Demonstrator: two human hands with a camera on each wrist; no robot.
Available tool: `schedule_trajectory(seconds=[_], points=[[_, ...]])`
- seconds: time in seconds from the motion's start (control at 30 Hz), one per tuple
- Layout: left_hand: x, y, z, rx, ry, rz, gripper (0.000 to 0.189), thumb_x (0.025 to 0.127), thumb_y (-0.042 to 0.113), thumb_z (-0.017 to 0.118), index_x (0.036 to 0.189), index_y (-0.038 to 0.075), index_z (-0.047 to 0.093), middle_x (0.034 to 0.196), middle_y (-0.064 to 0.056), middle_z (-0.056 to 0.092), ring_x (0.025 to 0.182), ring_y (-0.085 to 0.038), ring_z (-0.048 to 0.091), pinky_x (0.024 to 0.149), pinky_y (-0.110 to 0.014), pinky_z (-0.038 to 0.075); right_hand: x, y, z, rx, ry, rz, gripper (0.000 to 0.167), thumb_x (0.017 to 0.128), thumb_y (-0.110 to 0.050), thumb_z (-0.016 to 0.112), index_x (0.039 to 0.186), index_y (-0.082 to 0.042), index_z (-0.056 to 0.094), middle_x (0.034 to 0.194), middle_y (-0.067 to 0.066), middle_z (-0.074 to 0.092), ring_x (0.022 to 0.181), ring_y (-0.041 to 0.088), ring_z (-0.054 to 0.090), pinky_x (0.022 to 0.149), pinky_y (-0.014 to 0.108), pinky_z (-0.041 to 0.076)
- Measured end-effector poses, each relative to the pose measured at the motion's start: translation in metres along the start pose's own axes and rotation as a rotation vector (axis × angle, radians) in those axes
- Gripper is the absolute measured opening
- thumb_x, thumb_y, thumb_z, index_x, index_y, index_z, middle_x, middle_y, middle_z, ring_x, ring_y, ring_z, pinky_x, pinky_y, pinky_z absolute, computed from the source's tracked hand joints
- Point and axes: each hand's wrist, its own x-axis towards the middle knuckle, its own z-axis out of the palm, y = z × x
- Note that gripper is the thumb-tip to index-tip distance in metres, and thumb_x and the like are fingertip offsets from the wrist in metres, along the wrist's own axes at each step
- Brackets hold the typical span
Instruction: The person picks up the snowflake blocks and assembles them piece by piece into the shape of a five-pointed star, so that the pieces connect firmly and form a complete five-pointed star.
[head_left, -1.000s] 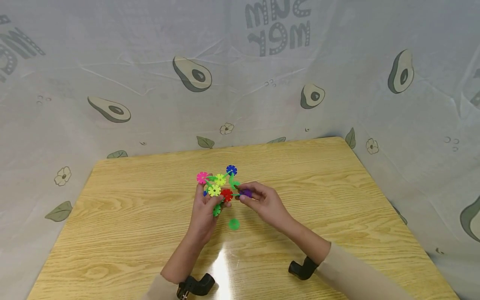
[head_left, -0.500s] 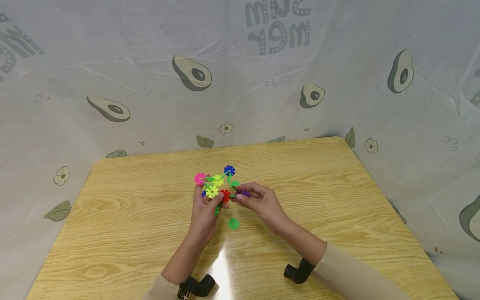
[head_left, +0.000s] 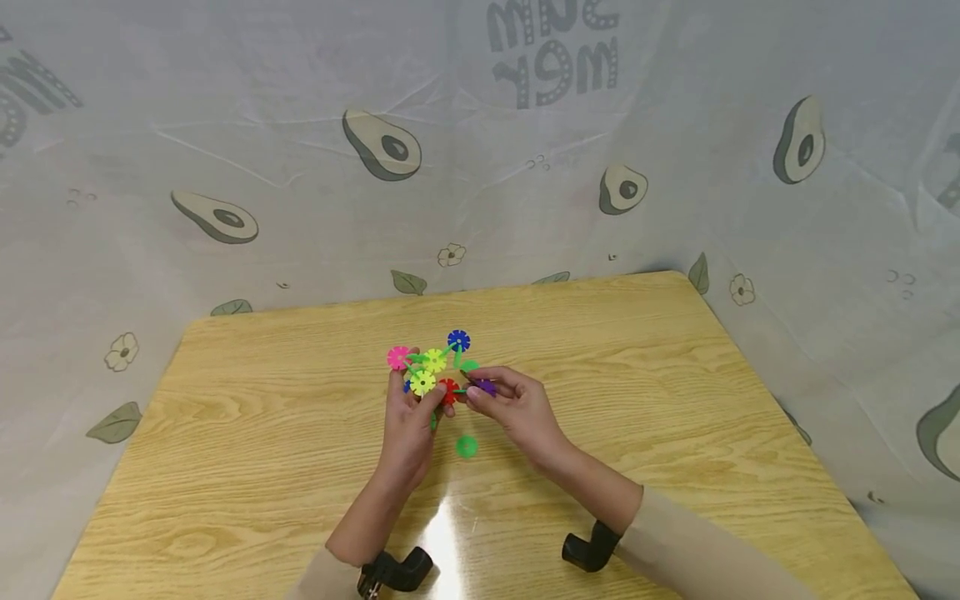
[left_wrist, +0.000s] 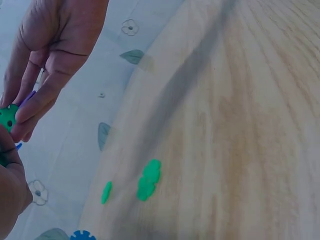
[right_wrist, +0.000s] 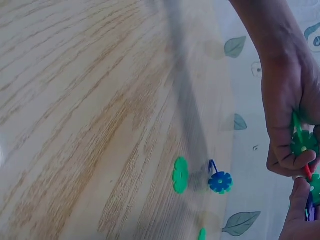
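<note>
In the head view my left hand (head_left: 408, 429) grips a cluster of joined notched plastic discs, its thumb over a red disc (head_left: 448, 391). Pink (head_left: 399, 358), yellow (head_left: 423, 383) and blue (head_left: 459, 340) discs stand out from the cluster, linked by green ones seen edge-on. My right hand (head_left: 521, 412) pinches a purple disc (head_left: 486, 387) with thumb and fingers, close beside the red one. A green edge shows between the two. The left wrist view has a green disc (left_wrist: 8, 119) between both hands. Fingers partly hide the joints.
One green disc (head_left: 467, 447) lies on the wooden table (head_left: 247, 467) nearer me. Another green disc (head_left: 470, 367) shows behind my right fingertips; whether it is joined to the cluster I cannot tell. A printed cloth (head_left: 300, 167) hangs behind the table.
Both hands and the cluster have shifted slightly left in the head view. My right hand with the purple disc has come a little nearer the red disc. Both grips stay the same.
</note>
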Motion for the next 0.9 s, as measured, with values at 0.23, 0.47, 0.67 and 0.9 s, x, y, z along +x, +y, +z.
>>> schedule_trajectory(seconds=[0.23,0.47,0.67,0.9], points=[[0.002,0.007,0.001,0.006,-0.022,-0.009,0.056,0.103,-0.006,0.053,0.15,0.016,0.034,0.096,0.001,0.064,0.07,-0.008,0.061,0.065,-0.019,0.056,-0.001,0.0,-0.011,-0.153,-0.09,-0.111,0.039,0.101,-0.003,0.067,0.139,0.003,0.059,0.139,0.031,0.063,0.119,0.028,0.073,0.097,0.027,0.062],[0.001,0.014,0.0,-0.011,-0.027,-0.032,0.052,0.104,-0.003,0.053,0.148,0.018,0.035,0.087,0.006,0.067,0.064,-0.008,0.062,0.066,-0.019,0.056,-0.004,-0.001,-0.021,-0.565,-0.103,-0.34,0.044,0.1,-0.009,0.071,0.141,-0.002,0.059,0.121,0.016,0.074,0.108,0.029,0.074,0.093,0.026,0.064],[-0.001,0.014,0.0,-0.034,-0.014,-0.04,0.039,0.111,0.008,0.048,0.146,0.02,0.038,0.083,0.008,0.068,0.064,-0.007,0.062,0.064,-0.018,0.054,-0.006,-0.004,-0.024,-0.816,-0.116,-0.551,0.041,0.098,-0.009,0.073,0.136,0.002,0.062,0.118,0.013,0.076,0.101,0.022,0.076,0.089,0.033,0.066],[-0.002,0.014,-0.001,-0.055,-0.009,-0.009,0.036,0.112,0.017,0.048,0.145,0.028,0.043,0.076,0.009,0.061,0.074,-0.006,0.062,0.063,-0.019,0.054,-0.01,0.004,-0.025,-0.865,-0.072,-0.7,0.04,0.095,-0.007,0.076,0.132,0.001,0.064,0.116,0.012,0.078,0.101,0.022,0.078,0.085,0.027,0.066]])
